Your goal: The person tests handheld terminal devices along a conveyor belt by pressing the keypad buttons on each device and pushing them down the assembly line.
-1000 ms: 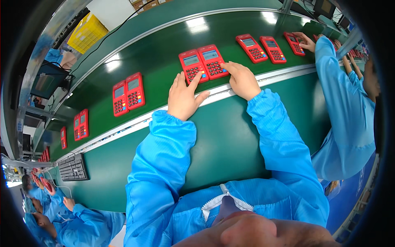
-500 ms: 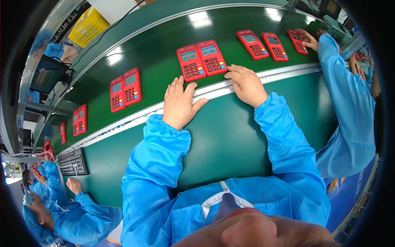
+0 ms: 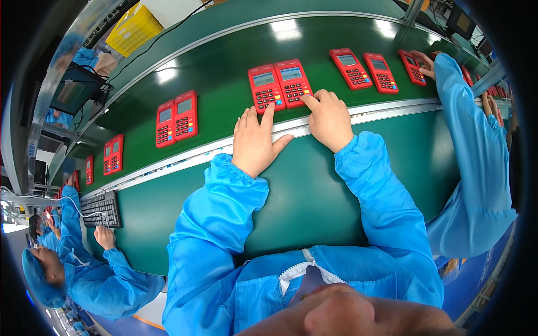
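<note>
Two red handheld payment terminals with grey screens and black keypads lie side by side on the green belt in front of me. My left hand [image 3: 255,138] is open, its index finger stretched onto the lower keys of the left terminal [image 3: 263,80]. The thumb is spread to the right over the metal rail. My right hand [image 3: 330,120] holds nothing; its index finger reaches the lower right keys of the right terminal [image 3: 291,74], with the other fingers loosely bent. Both screens show something too small to make out.
More red terminals lie on the belt: a pair [image 3: 176,119] to the left and another pair [image 3: 365,73] to the right. A metal rail [image 3: 207,150] edges the belt. A black keyboard [image 3: 101,209] sits left, near a co-worker. Another co-worker's hand [image 3: 426,65] touches a terminal at right.
My left index finger has come forward onto the left terminal's keys. My right hand has moved left, its index finger now at the right terminal's keypad. The whole view has shifted slightly.
</note>
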A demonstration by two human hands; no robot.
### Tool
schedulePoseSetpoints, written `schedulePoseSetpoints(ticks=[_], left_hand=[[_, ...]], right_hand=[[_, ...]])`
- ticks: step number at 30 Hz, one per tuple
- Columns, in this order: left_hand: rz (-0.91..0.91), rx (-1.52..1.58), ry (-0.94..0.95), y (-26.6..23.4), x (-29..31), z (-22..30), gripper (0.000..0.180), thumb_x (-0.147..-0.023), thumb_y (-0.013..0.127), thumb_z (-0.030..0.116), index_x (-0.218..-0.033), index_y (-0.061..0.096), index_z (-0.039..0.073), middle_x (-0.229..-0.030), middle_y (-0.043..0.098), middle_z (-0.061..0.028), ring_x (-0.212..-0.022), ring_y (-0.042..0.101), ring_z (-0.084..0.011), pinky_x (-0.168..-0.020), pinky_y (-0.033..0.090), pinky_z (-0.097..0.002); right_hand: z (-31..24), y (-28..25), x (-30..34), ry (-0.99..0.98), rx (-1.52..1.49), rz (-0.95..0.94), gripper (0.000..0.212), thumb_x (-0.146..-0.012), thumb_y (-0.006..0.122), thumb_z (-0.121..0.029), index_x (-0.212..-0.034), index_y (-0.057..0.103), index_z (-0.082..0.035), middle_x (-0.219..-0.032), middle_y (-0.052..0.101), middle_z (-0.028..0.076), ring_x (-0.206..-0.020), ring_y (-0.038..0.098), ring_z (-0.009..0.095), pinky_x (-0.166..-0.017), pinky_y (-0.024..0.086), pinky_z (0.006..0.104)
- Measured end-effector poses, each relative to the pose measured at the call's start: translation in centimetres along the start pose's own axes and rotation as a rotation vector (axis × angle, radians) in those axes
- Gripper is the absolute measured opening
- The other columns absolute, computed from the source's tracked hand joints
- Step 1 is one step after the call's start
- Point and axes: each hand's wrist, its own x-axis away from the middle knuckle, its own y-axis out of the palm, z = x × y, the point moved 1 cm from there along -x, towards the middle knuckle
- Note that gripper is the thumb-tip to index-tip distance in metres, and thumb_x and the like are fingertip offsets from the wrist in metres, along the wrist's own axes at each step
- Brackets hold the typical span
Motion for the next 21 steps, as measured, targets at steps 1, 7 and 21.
schedulePoseSetpoints(ticks=[1,7,21], left_hand=[[0.002,-0.052,0.002,-0.1,0.0,0.1,0.074,-0.089,0.075,0.051,-0.142,0.054,0.004,-0.135,0.054,-0.0304,-0.128,0.053,-0.0482,-0.106,0.045,-0.0549],[0.034,-0.112,-0.025,0.4,0.1,-0.6,0.075,-0.090,0.073,0.055,-0.147,0.054,0.010,-0.125,0.058,-0.0278,-0.116,0.058,-0.0429,-0.097,0.049,-0.0526],[-0.004,-0.139,-0.071,0.3,0.0,-1.9,0.067,-0.088,0.076,0.050,-0.141,0.062,0.011,-0.117,0.061,-0.0198,-0.110,0.059,-0.0360,-0.091,0.049,-0.0477]], right_hand=[[-0.1,0.0,0.0,-0.007,0.010,0.001,0.039,-0.078,0.067,-0.003,-0.115,0.073,-0.014,-0.098,0.063,0.008,-0.095,0.063,0.029,-0.078,0.051,0.0439],[-0.7,0.1,0.0,-0.037,0.001,0.015,0.038,-0.079,0.067,-0.004,-0.114,0.073,-0.013,-0.098,0.063,0.008,-0.095,0.063,0.028,-0.078,0.051,0.0436],[-1.3,2.1,-0.9,-0.033,0.075,-0.083,0.042,-0.083,0.064,-0.004,-0.121,0.073,-0.018,-0.096,0.061,0.008,-0.096,0.062,0.028,-0.076,0.050,0.0427]])
